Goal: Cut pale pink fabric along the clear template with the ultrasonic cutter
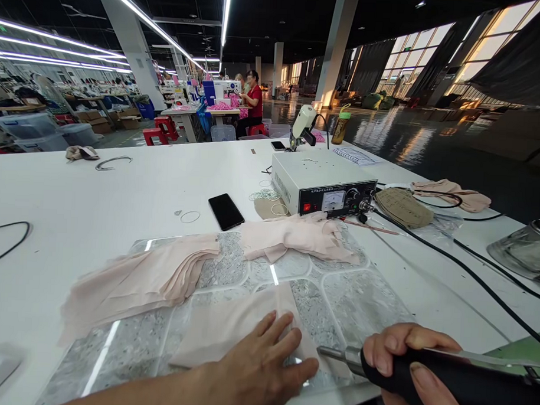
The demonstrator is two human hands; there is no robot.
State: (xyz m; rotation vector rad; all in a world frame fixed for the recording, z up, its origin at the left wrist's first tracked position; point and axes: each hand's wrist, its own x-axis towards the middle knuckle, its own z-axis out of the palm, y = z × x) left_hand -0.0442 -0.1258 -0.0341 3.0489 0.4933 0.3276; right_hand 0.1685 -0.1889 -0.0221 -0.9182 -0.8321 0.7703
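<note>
Pale pink cloth [230, 328] pinned flat under my left hand [264, 359], a black-handled tool [467, 386] gripped in my right hand [406, 361].

My left fingers [272, 332] lie spread and flat, holding nothing, only pressing the cloth onto the glossy marbled tile [359, 300] near its front edge. My right fingers are curled tight round the tool's handle. Its metal tip [335, 353] points left, at the cloth's right edge and just beside my left thumb; I cannot tell whether it touches the cloth. Farther up the tile lie a stack of pink pieces [138, 280] on the left and a looser pink heap [295, 236] on the right. Beyond them on the white table [97, 208] are a dark phone [226, 211] and a white control box [324, 184], with a black cable [471, 274] running off right.
</note>
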